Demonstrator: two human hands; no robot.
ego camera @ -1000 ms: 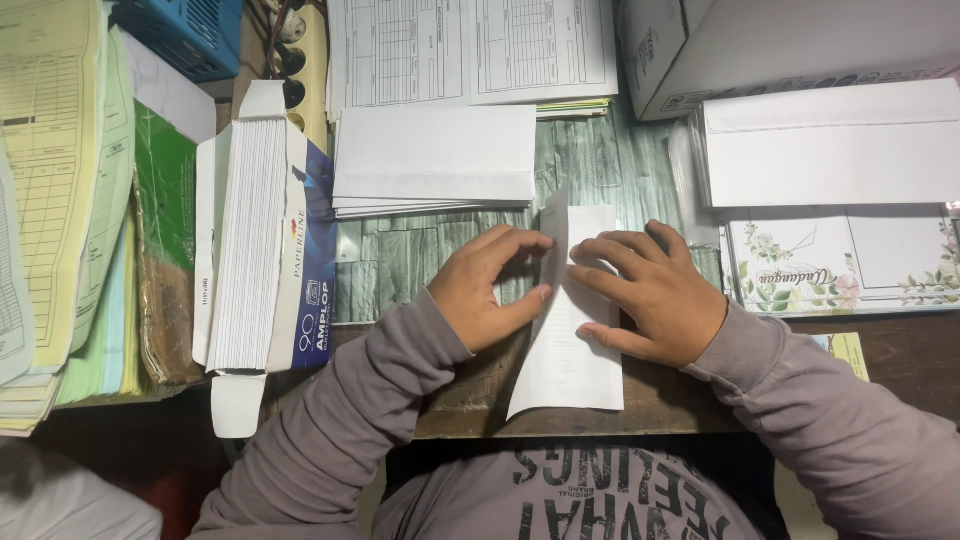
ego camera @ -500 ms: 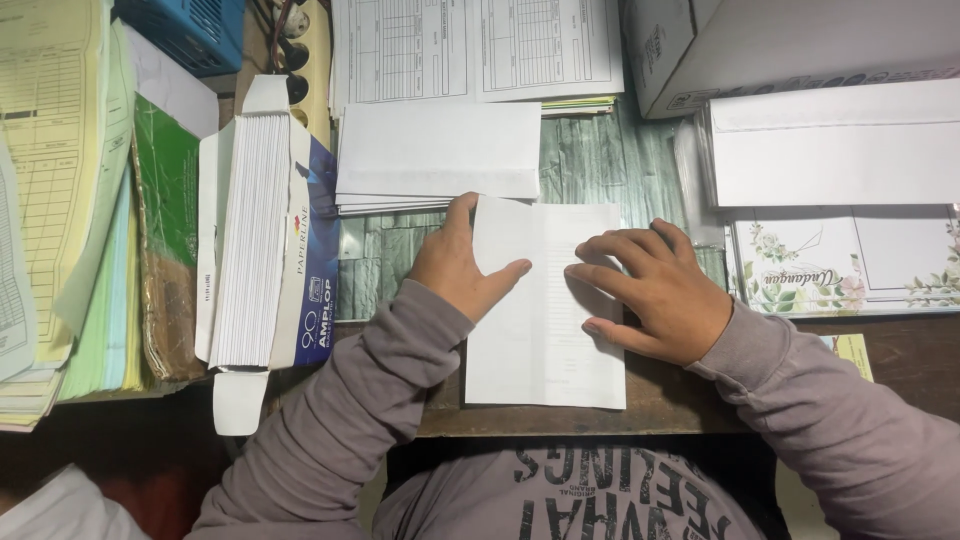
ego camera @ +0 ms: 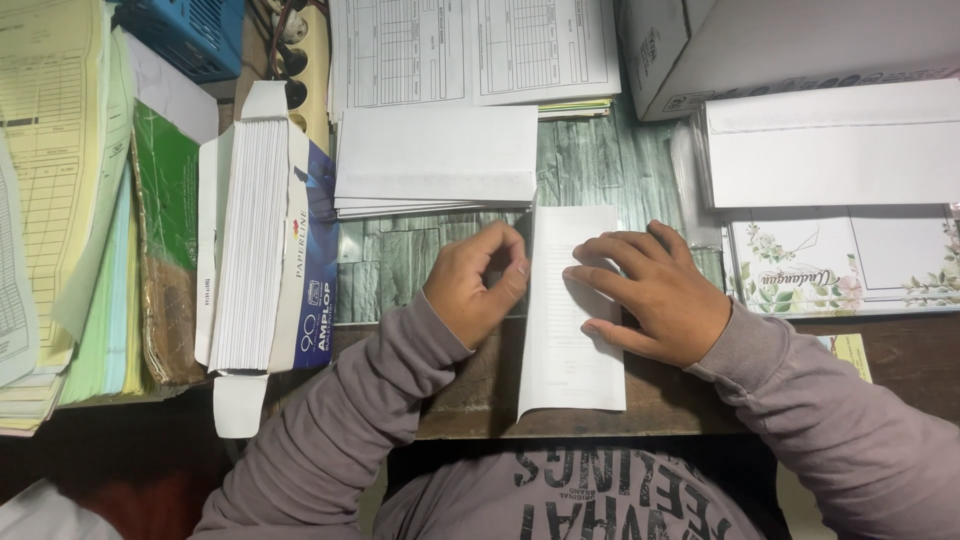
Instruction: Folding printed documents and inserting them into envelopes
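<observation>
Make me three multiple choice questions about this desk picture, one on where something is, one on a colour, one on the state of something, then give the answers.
1. Where is the envelope box?
A. left of the left hand
B. right of the right hand
C. on the person's lap

2. What colour are the sleeves?
A. red
B. grey
C. yellow

3. How is the paper under the hands?
A. crumpled into a ball
B. rolled into a tube
C. folded into a narrow strip, lying flat

Answers: 1 A, it stands open at the desk's left; 2 B, both arms show grey cloth; 3 C, the right hand presses it flat.
</observation>
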